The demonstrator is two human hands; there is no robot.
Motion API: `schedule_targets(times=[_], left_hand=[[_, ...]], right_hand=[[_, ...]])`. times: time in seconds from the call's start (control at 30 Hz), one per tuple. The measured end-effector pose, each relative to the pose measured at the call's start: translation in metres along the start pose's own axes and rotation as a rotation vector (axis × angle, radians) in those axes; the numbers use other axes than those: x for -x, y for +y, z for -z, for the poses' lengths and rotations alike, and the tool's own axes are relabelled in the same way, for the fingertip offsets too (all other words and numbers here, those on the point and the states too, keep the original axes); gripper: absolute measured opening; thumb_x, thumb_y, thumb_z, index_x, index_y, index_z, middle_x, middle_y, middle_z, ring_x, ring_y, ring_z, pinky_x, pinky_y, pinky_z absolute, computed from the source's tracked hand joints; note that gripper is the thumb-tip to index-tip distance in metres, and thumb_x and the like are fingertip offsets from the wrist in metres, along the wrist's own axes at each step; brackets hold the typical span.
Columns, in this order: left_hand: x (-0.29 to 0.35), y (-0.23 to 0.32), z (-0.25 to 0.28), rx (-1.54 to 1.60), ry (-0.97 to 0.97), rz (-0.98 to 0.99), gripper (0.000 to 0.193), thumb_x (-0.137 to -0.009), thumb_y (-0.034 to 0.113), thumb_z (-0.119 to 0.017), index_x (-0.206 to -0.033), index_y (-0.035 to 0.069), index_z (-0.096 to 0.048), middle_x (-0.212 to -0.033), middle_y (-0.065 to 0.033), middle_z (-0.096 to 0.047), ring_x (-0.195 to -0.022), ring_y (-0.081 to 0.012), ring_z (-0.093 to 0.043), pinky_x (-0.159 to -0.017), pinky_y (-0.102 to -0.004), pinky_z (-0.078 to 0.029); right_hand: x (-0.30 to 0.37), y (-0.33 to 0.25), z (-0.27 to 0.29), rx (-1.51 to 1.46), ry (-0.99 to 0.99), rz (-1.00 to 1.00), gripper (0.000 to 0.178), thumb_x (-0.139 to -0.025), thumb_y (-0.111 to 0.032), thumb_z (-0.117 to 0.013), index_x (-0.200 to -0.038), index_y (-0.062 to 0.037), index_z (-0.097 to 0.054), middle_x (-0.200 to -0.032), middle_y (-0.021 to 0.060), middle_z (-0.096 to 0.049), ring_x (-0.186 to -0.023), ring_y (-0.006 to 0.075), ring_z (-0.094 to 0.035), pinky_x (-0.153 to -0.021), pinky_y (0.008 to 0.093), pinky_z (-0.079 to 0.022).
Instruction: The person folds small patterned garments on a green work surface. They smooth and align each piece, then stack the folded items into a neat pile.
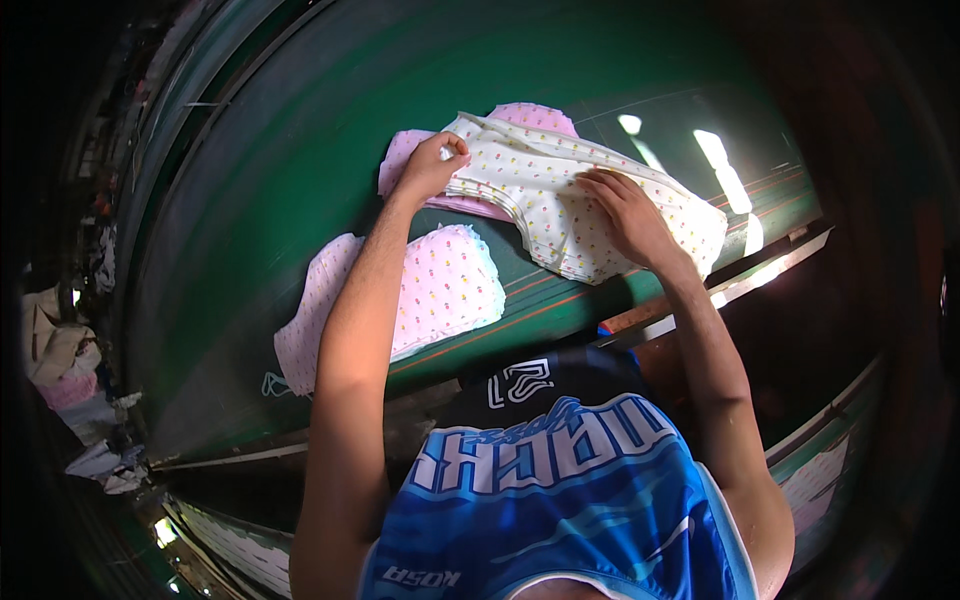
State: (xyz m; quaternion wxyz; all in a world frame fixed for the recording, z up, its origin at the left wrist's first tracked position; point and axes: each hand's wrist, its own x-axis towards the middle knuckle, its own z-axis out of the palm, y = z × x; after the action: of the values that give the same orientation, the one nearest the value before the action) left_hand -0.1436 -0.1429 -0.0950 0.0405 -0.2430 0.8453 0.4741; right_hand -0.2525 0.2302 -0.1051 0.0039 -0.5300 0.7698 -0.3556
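Observation:
A stack of cut white fabric pieces with a small coloured print [560, 190] lies on the green table, its curved edges showing several layers. My left hand [432, 168] is at the far left end of this stack, thumb and forefinger closed in a pinch at its edge. My right hand [632, 218] rests on the right part of the white stack with fingers stretched out. Pink printed fabric pieces [535, 117] stick out from under the white ones at the far side and left. A second pink printed stack [445, 285] lies nearer, partly hidden behind my left forearm.
The green tabletop [250, 200] has orange and pale lines along its near edge. Bright sunlight patches [722, 170] fall at the right. A wooden strip [770, 262] runs by the right near edge. Crumpled cloth [62, 340] lies off the table at the left.

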Motion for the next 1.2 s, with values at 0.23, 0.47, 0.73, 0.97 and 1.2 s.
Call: schedule_targets(times=[0.23, 0.47, 0.73, 0.97, 1.2], left_hand=[[0.009, 0.023, 0.008, 0.027, -0.148, -0.089, 0.049, -0.101, 0.003, -0.074, -0.149, 0.013, -0.067, -0.147, -0.0129, -0.068, -0.13, -0.0206, -0.066, -0.111, -0.0329, -0.053], [-0.008, 0.009, 0.001, -0.087, -0.121, -0.108, 0.07, -0.11, 0.018, -0.068, -0.172, 0.013, -0.038, -0.172, -0.0174, -0.045, -0.156, -0.0244, -0.046, -0.127, -0.0351, -0.036], [-0.03, 0.003, -0.013, -0.155, 0.118, 0.034, 0.072, -0.11, 0.045, -0.064, -0.167, 0.006, -0.043, -0.164, -0.0234, -0.054, -0.151, -0.037, -0.054, -0.125, -0.0431, -0.041], [-0.031, 0.003, -0.028, -0.283, 0.227, -0.022, 0.078, -0.11, 0.058, -0.056, -0.165, 0.005, -0.044, -0.162, -0.0275, -0.054, -0.15, -0.0418, -0.053, -0.125, -0.0496, -0.041], [-0.035, 0.005, -0.022, -0.201, 0.231, 0.062, 0.079, -0.108, 0.062, -0.057, -0.161, 0.005, -0.048, -0.156, -0.0281, -0.059, -0.146, -0.0432, -0.057, -0.123, -0.05, -0.043]], right_hand=[[-0.023, 0.021, -0.008, 0.229, -0.119, -0.043, 0.072, -0.099, -0.038, -0.077, -0.159, -0.0093, -0.052, -0.169, 0.0185, -0.047, -0.157, 0.0396, -0.042, -0.132, 0.0506, -0.034], [0.025, -0.04, -0.027, 0.229, -0.034, 0.151, 0.023, -0.09, -0.023, -0.079, -0.107, -0.0088, -0.072, -0.105, 0.0077, -0.067, -0.101, 0.0281, -0.065, -0.089, 0.0432, -0.051], [0.025, -0.051, -0.039, 0.16, -0.088, -0.016, 0.011, -0.094, -0.015, -0.072, -0.1, -0.0056, -0.069, -0.098, 0.0113, -0.07, -0.097, 0.0311, -0.068, -0.089, 0.0446, -0.054], [0.033, -0.065, -0.028, 0.103, -0.196, -0.049, 0.011, -0.094, -0.012, -0.07, -0.1, -0.003, -0.068, -0.102, 0.0133, -0.071, -0.1, 0.0329, -0.07, -0.093, 0.0461, -0.057], [0.041, -0.064, -0.036, 0.123, -0.198, -0.024, 0.014, -0.09, -0.01, -0.07, -0.102, -0.0033, -0.067, -0.103, 0.0141, -0.07, -0.101, 0.0334, -0.071, -0.094, 0.0464, -0.056]])
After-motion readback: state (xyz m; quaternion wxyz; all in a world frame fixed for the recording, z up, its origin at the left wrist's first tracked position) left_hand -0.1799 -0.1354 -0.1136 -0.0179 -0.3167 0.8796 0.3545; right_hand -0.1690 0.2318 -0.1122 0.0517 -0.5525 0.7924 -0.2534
